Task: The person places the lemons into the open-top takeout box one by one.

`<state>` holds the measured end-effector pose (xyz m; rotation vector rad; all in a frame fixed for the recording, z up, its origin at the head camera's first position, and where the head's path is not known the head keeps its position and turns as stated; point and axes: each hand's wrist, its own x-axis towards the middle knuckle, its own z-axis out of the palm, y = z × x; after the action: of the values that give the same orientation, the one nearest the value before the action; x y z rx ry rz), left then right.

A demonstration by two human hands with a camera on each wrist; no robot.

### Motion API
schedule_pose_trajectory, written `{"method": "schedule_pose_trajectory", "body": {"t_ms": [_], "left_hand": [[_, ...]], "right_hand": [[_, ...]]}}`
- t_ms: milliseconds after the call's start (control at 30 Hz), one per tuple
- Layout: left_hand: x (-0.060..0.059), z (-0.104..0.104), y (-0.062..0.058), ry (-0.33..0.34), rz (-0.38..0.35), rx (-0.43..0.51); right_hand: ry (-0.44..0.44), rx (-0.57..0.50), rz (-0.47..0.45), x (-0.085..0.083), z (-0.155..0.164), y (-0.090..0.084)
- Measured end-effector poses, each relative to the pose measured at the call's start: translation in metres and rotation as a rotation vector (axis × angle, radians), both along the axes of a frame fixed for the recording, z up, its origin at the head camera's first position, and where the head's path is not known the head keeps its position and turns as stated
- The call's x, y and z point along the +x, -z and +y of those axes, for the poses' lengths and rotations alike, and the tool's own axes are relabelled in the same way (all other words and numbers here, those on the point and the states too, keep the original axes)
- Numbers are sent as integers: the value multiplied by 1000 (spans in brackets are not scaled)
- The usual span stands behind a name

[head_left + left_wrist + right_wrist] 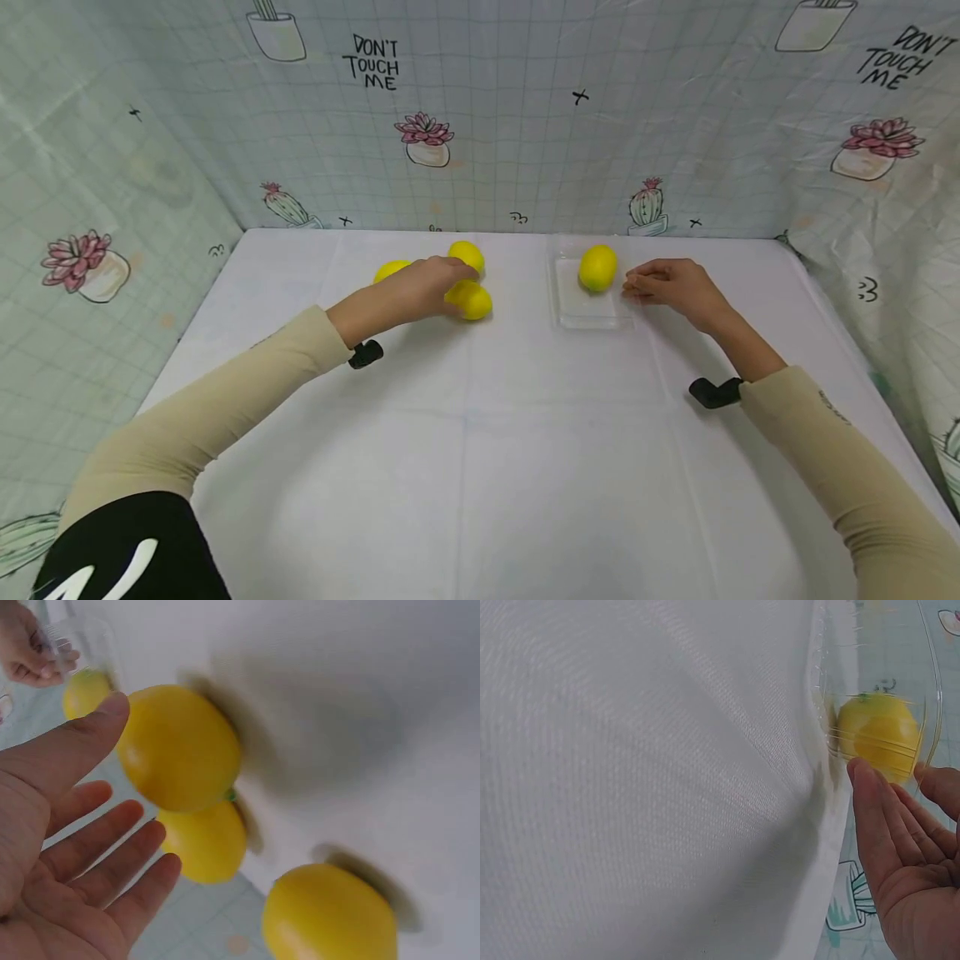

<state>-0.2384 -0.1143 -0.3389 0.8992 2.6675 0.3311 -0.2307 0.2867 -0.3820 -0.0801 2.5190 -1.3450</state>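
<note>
Resting open-fingered: left hand (423,286) on lemons (471,301), right hand (670,287) beside tray (588,312).

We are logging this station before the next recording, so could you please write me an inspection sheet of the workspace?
Surface: white tablecloth, faint fold lines.
Job's things: three lemons grouped at the left; one lemon in the tray; clear plastic tray.
Clutter: nothing seen.
Hands: left hand open, fingers straight, over the lemon group; right hand at the tray's right edge, grip unclear.
Cables: nothing seen; black wrist cameras.
Surroundings: cactus-print curtain on three sides.
</note>
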Motion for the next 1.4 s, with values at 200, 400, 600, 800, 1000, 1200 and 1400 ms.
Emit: {"method": "schedule_pose_trajectory", "body": {"t_ms": [200, 400, 600, 800, 1000, 1200, 1400], "left_hand": [[-2, 0, 11, 23, 30, -3], [-3, 1, 23, 47, 62, -1], [1, 3, 28, 68, 94, -9], [1, 5, 26, 57, 106, -33], [0, 5, 24, 57, 115, -39], [2, 2, 27, 77, 157, -17], [2, -3, 27, 83, 204, 63]], "right_hand": [[4, 17, 17, 0, 1, -1], [6, 30, 9, 2, 1, 3], [1, 5, 6, 4, 0, 5], [11, 37, 7, 3, 0, 6], [6, 25, 16, 1, 1, 5], [11, 25, 9, 2, 0, 5], [14, 34, 11, 5, -1, 3]]}}
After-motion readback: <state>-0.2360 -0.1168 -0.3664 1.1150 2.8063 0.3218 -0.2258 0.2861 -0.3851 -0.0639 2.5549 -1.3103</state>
